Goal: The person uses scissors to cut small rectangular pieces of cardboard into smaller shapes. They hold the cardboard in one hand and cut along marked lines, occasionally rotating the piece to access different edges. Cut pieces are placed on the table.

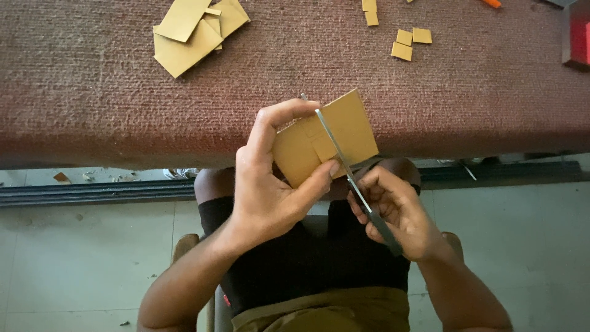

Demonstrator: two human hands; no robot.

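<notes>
Head camera: we see the left hand (270, 184) pinching a tan cardboard piece (326, 138) between thumb and fingers, held over the near edge of the maroon tabletop (92, 92). Our right hand (396, 212) has its grip clenched around scissors (350, 175), blades crossing the cardboard. Cardboard offcuts (193, 31) and small squares (409, 42) lie farther back.

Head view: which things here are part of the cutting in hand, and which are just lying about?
In hand:
- cardboard piece, pinched in the left hand
- scissors, worked by the right hand, blade across the cardboard

Lying about on the carpeted table:
- pile of larger cardboard offcuts
- small cardboard squares
- orange object at the top edge
- red box at the right edge
</notes>
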